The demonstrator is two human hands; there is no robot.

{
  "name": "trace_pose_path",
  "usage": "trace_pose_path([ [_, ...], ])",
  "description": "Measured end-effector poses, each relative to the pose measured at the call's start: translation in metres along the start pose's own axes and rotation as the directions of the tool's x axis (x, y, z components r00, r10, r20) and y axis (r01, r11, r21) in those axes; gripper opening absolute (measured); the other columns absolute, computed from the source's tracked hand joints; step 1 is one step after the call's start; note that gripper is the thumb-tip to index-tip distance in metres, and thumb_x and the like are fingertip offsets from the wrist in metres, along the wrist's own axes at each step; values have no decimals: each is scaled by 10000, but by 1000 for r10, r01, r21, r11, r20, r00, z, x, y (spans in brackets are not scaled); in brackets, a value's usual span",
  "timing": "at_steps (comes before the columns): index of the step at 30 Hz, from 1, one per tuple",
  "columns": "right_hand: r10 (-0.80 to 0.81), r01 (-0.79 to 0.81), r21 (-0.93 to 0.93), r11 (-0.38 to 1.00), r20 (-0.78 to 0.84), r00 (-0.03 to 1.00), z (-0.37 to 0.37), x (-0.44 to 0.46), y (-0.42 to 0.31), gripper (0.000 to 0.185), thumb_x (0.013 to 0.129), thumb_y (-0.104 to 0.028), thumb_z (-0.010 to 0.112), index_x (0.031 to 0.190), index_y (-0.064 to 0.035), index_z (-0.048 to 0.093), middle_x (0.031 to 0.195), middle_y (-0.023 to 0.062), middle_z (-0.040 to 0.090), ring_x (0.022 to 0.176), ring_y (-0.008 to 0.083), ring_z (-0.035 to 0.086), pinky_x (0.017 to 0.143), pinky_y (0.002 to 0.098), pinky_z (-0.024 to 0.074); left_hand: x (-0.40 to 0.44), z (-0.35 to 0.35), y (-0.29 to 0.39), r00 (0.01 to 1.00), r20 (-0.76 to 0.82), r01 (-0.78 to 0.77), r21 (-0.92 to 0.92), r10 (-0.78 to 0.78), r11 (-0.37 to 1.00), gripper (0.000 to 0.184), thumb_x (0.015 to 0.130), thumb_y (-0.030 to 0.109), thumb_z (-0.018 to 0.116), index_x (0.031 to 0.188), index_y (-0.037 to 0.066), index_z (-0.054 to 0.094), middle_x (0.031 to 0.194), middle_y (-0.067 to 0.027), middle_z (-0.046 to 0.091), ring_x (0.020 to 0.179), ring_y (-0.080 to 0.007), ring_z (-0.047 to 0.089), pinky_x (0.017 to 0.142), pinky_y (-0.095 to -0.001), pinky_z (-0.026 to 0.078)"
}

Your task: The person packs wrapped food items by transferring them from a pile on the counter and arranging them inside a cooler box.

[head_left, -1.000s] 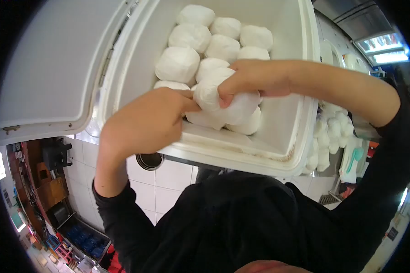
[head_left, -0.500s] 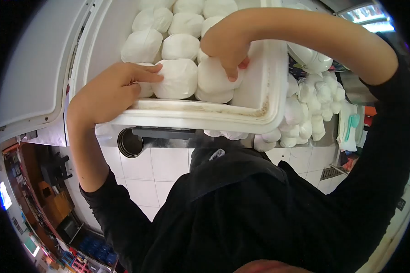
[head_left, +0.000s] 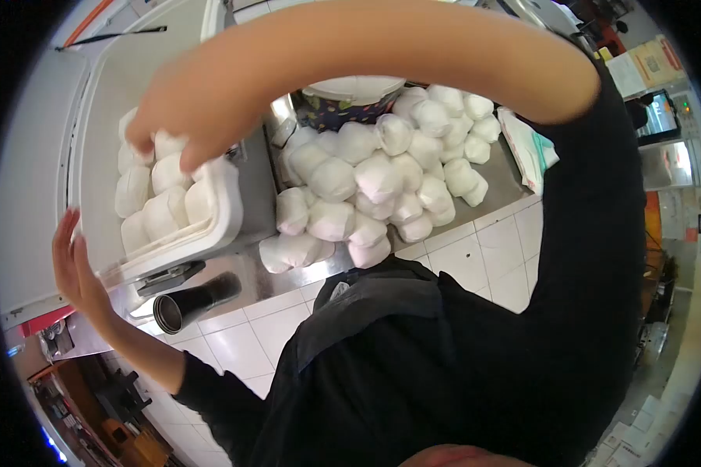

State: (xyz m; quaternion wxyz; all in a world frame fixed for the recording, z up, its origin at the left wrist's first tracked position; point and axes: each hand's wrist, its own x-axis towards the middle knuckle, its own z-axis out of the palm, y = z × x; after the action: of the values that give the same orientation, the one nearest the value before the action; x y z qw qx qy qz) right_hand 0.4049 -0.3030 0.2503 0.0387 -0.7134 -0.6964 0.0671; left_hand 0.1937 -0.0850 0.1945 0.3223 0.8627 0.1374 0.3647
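My right hand point(head_left: 191, 109) is blurred over the white cooler box point(head_left: 230, 202), fingers pointing down and apart. Below and between them show white rounded bundles point(head_left: 163, 214), packed in rows inside the box; they look wrapped in thin white plastic, contents hidden. Nothing is visibly held in that hand. At the box's front left corner, my left hand point(head_left: 82, 268) is raised with fingers stretched out and nothing in it. A large heap of similar white bundles point(head_left: 378, 175) lies on the metal counter point(head_left: 494, 175) to the right of the box.
The box's lid point(head_left: 35, 163) stands at the left. A dark cylindrical cup point(head_left: 191, 303) is by the counter's front edge. Behind the heap is a dark patterned container point(head_left: 343, 113) with a white top. A white and turquoise cloth point(head_left: 530, 152) lies at the right end.
The view has swung right, showing more of the heap. Both hands have lifted away from the bundles in the box; the left moved out beyond the box's edge.
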Motion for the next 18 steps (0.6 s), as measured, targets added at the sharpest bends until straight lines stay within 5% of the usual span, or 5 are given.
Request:
trace_pose_path([
  [3, -27, 134, 211, 968, -444, 896, -17, -156, 31, 332, 841, -217, 622, 1135, -68, 587, 858, 75, 619, 798, 185, 590, 703, 320, 474, -63, 23, 37, 893, -432, -113, 63, 129, 992, 247, 896, 66, 478, 1042, -88, 605, 979, -172, 655, 925, -267, 612, 873, -361, 471],
  [6, 488, -416, 353, 838, -141, 861, 39, -293, 94, 376, 805, -90, 627, 1177, -66, 575, 869, 88, 637, 763, 202, 608, 725, 323, 494, -123, 99, 73, 693, -525, -567, 27, 494, 824, 208, 829, 79, 491, 918, -73, 602, 806, -159, 619, 707, -251, 560, 615, -371, 445],
  [9, 824, -822, 138, 552, 60, 564, 166, -419, 201, 538, 732, -323, 737, 1171, -52, 584, 970, 158, 653, 889, 289, 631, 807, 379, 493, -162, 215, 140, 870, -192, -483, -146, 455, 863, 247, 732, 60, 576, 956, -24, 638, 844, -129, 638, 723, -277, 599, 650, -366, 464],
  [11, 941, -868, 383, 315, -6, 339, 235, -457, 231, 809, 714, -521, 715, 1218, 81, 523, 1206, 264, 575, 1097, 332, 583, 909, 388, 466, -151, 293, 210, 937, 295, -40, -443, 188, 896, 235, 768, 6, 614, 1000, 12, 645, 887, -131, 649, 765, -271, 626, 720, -348, 494],
  [18, 993, -673, 739, 24, -96, -69, 286, -440, 229, 882, 501, -506, 844, 1154, 28, 585, 1116, 234, 627, 1031, 328, 619, 885, 364, 476, -137, 493, 223, 845, 533, -200, 370, -32, 907, 822, 707, 426, 755, 1309, -18, 414, 1265, -209, 490, 1136, -385, 496, 897, -503, 438],
])
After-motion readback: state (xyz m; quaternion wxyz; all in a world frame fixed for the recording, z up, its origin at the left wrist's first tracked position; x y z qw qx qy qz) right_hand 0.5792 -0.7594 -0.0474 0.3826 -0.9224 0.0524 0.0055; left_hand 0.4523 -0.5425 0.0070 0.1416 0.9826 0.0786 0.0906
